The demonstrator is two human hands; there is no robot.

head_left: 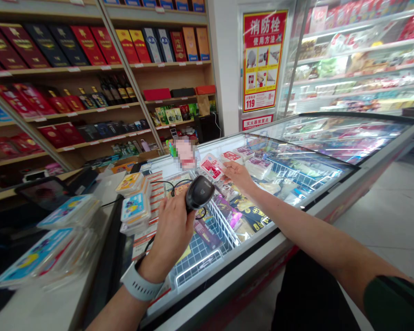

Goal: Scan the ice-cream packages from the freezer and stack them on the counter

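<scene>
My left hand (172, 225), with a pale watch strap at the wrist, is wrapped round a black barcode scanner (200, 192). The scanner's head points away from me over the freezer's glass top. Farther out, my right hand (239, 175) pinches the right edge of a flat white pack with red print (212, 168). Just behind that pack, more red-and-white packs (232, 157) rest on the glass. A stack of clear packs with purple labels (258, 166) stands to their right. Left of the scanner are stacked packs with blue and orange labels (136, 207).
The chest freezer (283, 230) holds bagged food and wire baskets under glass. More blue-labelled packs (69, 211) lie on the counter at left. Shelves of boxes and bottles (106, 94) stand behind, beside a red fire-hydrant sign (263, 59). A lit display cooler (359, 59) is at back right.
</scene>
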